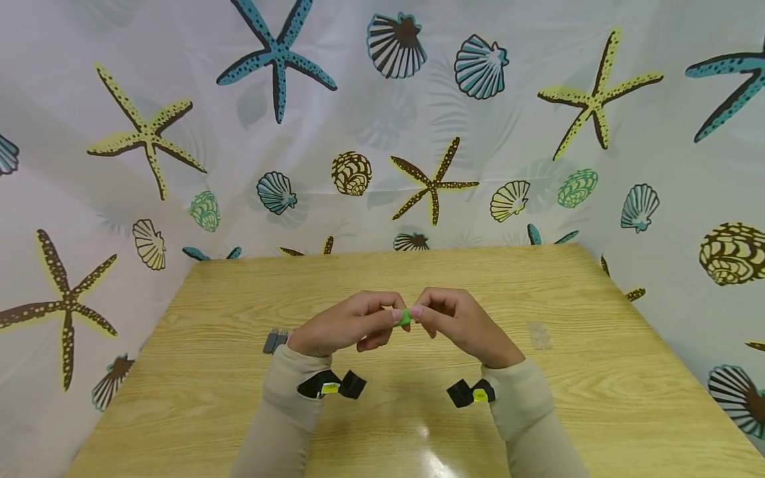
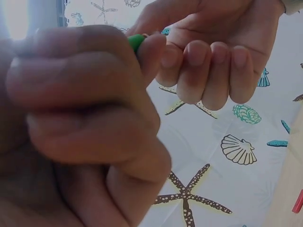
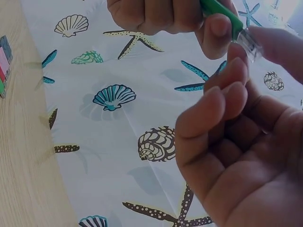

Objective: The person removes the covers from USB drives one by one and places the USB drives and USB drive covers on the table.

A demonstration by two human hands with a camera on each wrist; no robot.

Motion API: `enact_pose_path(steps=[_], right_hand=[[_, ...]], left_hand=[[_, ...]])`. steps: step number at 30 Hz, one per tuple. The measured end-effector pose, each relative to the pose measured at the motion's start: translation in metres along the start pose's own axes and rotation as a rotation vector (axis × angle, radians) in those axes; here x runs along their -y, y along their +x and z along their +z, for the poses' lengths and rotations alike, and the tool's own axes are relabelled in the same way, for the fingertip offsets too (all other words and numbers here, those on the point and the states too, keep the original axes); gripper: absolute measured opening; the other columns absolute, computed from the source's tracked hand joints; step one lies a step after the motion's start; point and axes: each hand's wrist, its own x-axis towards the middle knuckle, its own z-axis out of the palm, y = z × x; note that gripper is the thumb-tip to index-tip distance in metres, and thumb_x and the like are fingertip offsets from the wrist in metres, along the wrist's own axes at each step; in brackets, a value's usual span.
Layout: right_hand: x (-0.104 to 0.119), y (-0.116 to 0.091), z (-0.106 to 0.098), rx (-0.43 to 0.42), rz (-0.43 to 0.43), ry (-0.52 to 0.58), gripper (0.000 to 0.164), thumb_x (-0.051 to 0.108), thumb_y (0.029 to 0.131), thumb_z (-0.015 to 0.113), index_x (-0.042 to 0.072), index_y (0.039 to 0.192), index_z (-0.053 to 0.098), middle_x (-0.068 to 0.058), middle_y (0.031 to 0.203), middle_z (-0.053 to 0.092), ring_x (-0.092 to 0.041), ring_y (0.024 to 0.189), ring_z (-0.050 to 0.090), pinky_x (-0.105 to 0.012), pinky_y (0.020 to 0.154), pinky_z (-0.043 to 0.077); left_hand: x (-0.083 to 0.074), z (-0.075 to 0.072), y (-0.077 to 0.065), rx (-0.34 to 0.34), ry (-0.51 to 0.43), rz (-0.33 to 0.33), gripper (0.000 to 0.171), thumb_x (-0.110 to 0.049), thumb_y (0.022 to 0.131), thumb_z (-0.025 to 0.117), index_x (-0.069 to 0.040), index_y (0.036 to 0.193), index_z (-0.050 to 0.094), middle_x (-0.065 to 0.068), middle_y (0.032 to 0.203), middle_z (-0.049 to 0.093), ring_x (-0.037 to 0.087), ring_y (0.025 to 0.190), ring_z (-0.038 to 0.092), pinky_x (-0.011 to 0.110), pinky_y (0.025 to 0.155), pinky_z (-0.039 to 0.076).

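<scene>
Both hands meet above the middle of the table. In the head view the left hand (image 1: 352, 322) pinches a small green USB stick (image 1: 405, 318) between thumb and forefinger. The other fingers of that hand are curled in. At the stick's far end sits a clear plastic cap (image 3: 249, 45), which the right hand (image 1: 457, 322) pinches between thumb and fingertip. The left wrist view shows only a bit of the green body (image 2: 136, 41), the rest hidden by fingers. Seen from the right wrist, the stick slants down from the left hand (image 3: 161, 14) to the right fingers.
Left of the left wrist lie grey USB sticks (image 1: 275, 340) on the wooden table (image 1: 382, 272). Several coloured pieces (image 3: 4, 66) show at the right wrist view's left edge. Small clear pieces (image 1: 540, 336) lie to the right. A shell-and-starfish cloth (image 1: 335, 133) hangs around the table.
</scene>
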Motion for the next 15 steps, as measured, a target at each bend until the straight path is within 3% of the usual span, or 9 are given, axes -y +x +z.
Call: enact_pose_path(steps=[7,15], right_hand=[[0.0009,0.0003,0.0006,-0.025,0.013,-0.002,0.019,0.023,0.099,0.055,0.01,0.089,0.064,-0.015,0.072,0.052,-0.019,0.059,0.046,-0.03,0.055,0.041],[0.0018,0.0017,0.002,-0.065,0.021,0.117,0.016,0.015,0.096,0.061,0.0,0.102,0.059,-0.012,0.076,0.057,-0.018,0.06,0.051,-0.028,0.059,0.05]], left_hand=[[0.0004,0.0014,0.0014,-0.057,0.029,-0.048,0.028,-0.021,0.105,0.042,0.0,0.094,0.057,0.008,0.061,0.047,0.019,0.048,0.039,0.026,0.049,0.038],[0.003,0.0007,0.0028,-0.086,0.054,-0.053,0.027,-0.019,0.105,0.043,-0.001,0.092,0.058,0.007,0.068,0.045,0.018,0.053,0.037,0.026,0.052,0.036]])
